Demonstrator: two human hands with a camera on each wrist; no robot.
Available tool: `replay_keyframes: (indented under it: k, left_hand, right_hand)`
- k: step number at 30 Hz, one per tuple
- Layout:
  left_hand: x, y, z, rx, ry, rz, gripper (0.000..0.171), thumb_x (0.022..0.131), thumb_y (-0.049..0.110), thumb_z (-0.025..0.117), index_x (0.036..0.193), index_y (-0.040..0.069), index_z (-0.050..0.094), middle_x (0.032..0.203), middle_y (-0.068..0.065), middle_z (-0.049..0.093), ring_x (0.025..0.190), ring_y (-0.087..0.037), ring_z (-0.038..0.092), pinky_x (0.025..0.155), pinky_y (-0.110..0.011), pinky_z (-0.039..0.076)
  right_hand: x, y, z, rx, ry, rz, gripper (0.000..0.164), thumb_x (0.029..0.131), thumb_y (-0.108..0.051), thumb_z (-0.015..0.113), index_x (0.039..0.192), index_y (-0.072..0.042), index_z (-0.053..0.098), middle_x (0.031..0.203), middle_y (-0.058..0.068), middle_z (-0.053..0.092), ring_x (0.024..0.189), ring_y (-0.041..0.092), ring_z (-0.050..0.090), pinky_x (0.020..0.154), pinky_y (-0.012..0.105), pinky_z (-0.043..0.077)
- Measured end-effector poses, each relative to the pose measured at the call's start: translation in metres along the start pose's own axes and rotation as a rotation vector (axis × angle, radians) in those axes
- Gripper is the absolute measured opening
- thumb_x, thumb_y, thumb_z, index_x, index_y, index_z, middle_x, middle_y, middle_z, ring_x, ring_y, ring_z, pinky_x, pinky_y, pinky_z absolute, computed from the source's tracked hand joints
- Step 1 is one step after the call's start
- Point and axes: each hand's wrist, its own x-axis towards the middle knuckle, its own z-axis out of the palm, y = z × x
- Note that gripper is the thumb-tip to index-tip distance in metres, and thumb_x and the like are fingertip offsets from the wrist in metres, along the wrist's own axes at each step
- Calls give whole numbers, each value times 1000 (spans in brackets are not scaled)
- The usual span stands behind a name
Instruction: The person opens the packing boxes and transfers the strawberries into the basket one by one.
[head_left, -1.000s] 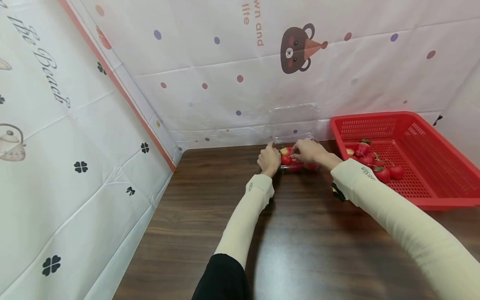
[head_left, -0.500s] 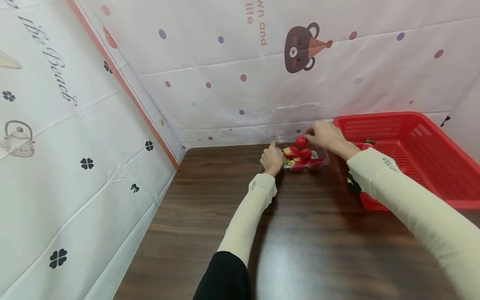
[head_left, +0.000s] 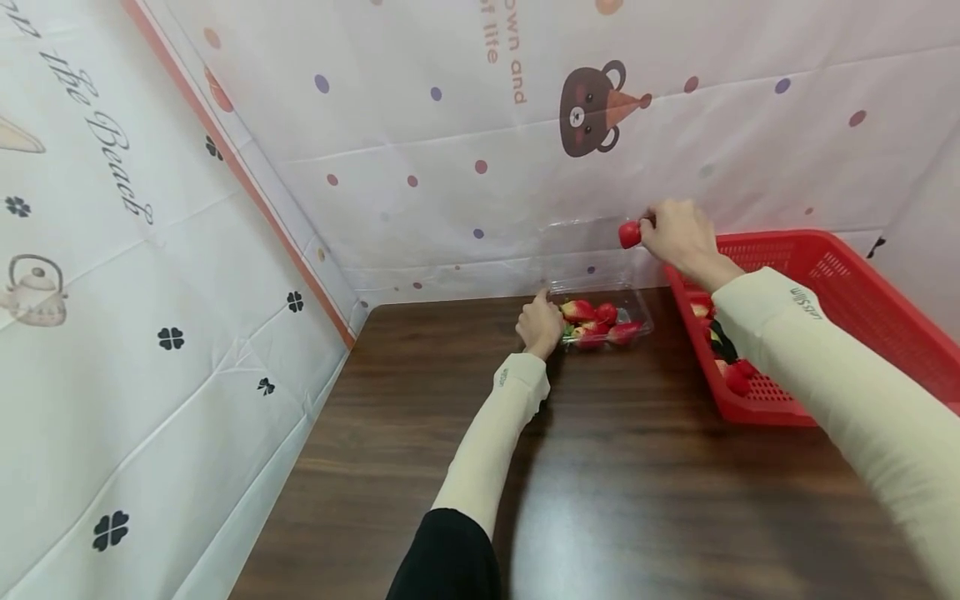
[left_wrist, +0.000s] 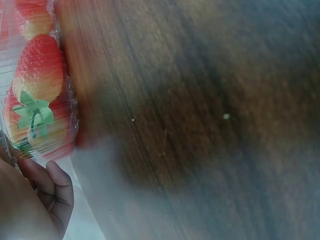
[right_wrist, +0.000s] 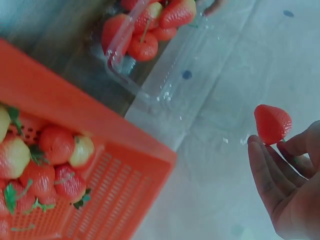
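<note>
A red strawberry is pinched at its stem end between the thumb and fingertips of my right hand, held up in front of the cloth backdrop. Beneath and left of it sits a clear plastic clamshell box with several strawberries inside; its see-through lid stands raised behind. My left hand grips the left end of the box. In the left wrist view, the curled fingers lie at the box's corner, beside a strawberry with a green leaf cap.
A red plastic basket stands on the right, under my right forearm, with several more strawberries in it. The brown wooden table meets a printed cloth wall behind the box and another at the left.
My right hand has lifted the strawberry out of the box, moving up and to the right. The left hand has stayed at the box's left end.
</note>
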Motion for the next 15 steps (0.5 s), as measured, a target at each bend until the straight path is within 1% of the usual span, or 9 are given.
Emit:
replay_keyframes:
  k: [4, 6, 8, 11, 14, 15]
  left_hand:
    - [-2, -2, 0, 5, -6, -3, 38, 105, 25, 52, 141, 31, 61, 119, -7, 76, 100, -31, 74, 87, -47, 56]
    - [-3, -3, 0, 6, 0, 1, 37, 105, 25, 53, 140, 31, 62, 118, -8, 76, 99, -31, 74, 86, -47, 57]
    - [-4, -4, -1, 10, 6, 8, 37, 104, 25, 53, 140, 30, 62, 118, -8, 76, 98, -31, 74, 86, -47, 57]
    - [-4, -5, -2, 19, 13, 17, 37, 104, 25, 54, 140, 30, 62, 116, -8, 77, 97, -31, 75, 85, -47, 57]
    - [-3, -7, -3, 33, 15, 16, 36, 104, 26, 53, 139, 30, 62, 114, -8, 77, 96, -31, 75, 84, -47, 57]
    - [-3, -7, -3, 34, 13, 15, 36, 104, 26, 53, 139, 30, 62, 113, -8, 77, 96, -31, 75, 83, -47, 57]
  right_hand:
    - [0, 10, -12, 42, 25, -4, 34, 97, -11, 47, 101, 11, 73, 92, 32, 71, 65, 32, 59, 52, 34, 41]
    - [-1, 19, -20, 65, 29, -7, 34, 97, -8, 47, 101, 14, 72, 87, 33, 70, 60, 29, 56, 51, 32, 40]
    - [-4, 30, -29, 84, 31, -11, 33, 97, -6, 46, 100, 16, 71, 79, 32, 68, 54, 26, 51, 48, 31, 38]
    - [-9, 51, -44, 86, 20, 23, 33, 97, -5, 45, 96, 18, 69, 68, 26, 62, 51, 23, 46, 46, 30, 35]
    - [-13, 73, -57, 57, 27, 50, 34, 96, -5, 45, 96, 21, 68, 68, 29, 62, 50, 23, 45, 45, 30, 34]
    - [-15, 81, -61, 51, 19, 65, 34, 96, -5, 46, 98, 23, 67, 71, 32, 62, 51, 24, 46, 45, 30, 35]
